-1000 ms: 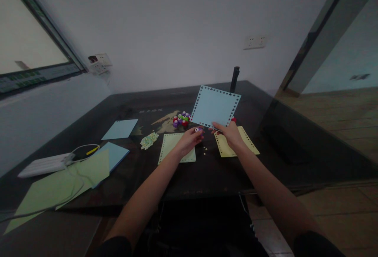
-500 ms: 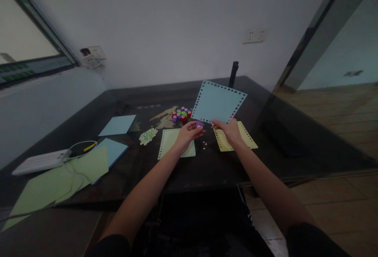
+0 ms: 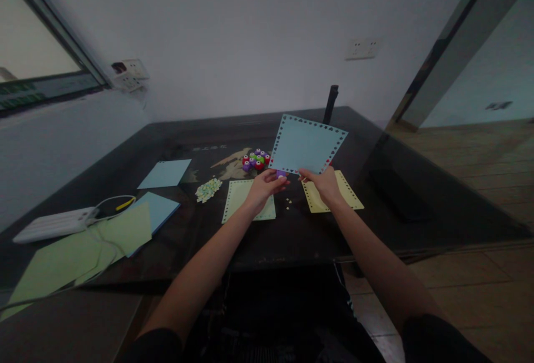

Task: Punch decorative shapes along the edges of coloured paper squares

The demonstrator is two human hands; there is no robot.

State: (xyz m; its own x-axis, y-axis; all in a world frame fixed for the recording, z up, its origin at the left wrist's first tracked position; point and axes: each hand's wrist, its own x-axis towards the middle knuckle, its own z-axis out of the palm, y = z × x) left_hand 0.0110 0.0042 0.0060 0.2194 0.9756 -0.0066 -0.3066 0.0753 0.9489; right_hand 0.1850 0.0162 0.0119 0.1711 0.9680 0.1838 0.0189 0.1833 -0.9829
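Note:
My left hand [image 3: 267, 186] is closed on a small purple craft punch [image 3: 281, 174], which sits at the lower left edge of a light blue sheet of paper [image 3: 307, 145]. Small punched holes run along the sheet's edges. My right hand [image 3: 323, 182] pinches the same sheet by its lower edge and holds it tilted above the table. Under my left hand lies a pale green sheet [image 3: 233, 201] with a punched border. Below my right hand is a yellow sheet [image 3: 348, 196], also bordered with holes. A few tiny paper cut-outs [image 3: 287, 201] lie between them.
Several red, green and purple punches [image 3: 256, 160] stand grouped behind my left hand. Left of the green sheet is a pile of paper cut-outs [image 3: 208, 189]. Blue paper [image 3: 164, 173], green sheets [image 3: 79, 254] and a white power bank [image 3: 56, 224] with a cable lie left. A dark flat object [image 3: 398, 195] lies right.
The blue sheet has shifted slightly left, and its lower left edge now meets the punch in my left hand. My right hand keeps its hold on the sheet.

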